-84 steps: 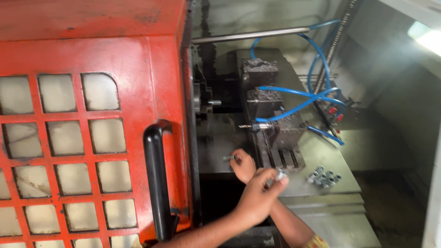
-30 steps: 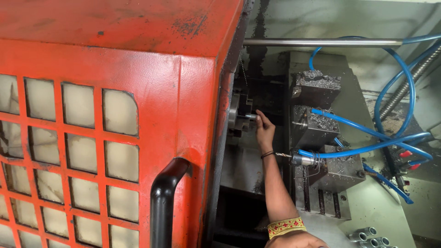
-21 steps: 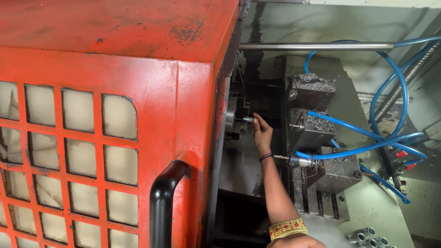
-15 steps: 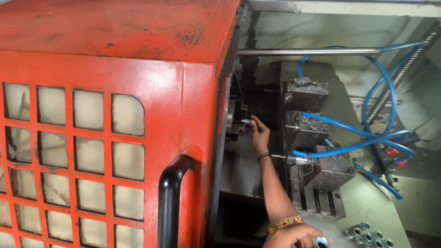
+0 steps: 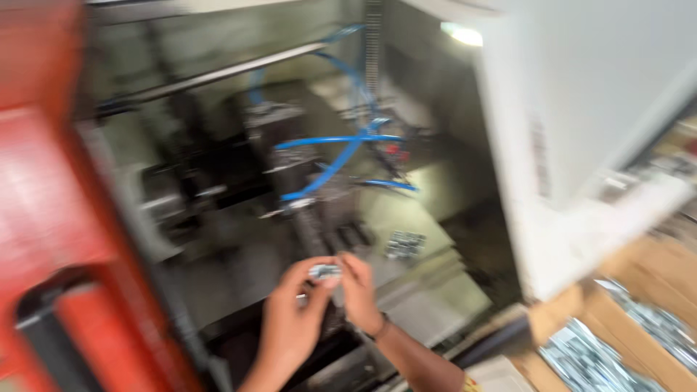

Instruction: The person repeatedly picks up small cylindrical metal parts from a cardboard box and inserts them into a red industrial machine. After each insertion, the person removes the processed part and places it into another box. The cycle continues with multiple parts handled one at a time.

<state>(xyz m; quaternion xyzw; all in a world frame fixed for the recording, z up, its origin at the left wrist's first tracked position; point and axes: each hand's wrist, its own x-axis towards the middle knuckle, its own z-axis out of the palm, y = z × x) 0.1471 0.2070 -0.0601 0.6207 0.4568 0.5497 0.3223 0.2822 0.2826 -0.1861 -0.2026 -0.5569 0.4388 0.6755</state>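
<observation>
My left hand (image 5: 290, 319) and right hand (image 5: 361, 290) meet, fingertips pinched together. Both forearms reach up from below.

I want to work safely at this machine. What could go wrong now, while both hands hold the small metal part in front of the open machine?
The small metal part is pinched only at the fingertips of the left hand and right hand, so it might drop into the dark gap below. Both hands are close to the tool blocks and blue hoses, which could snag them.
</observation>
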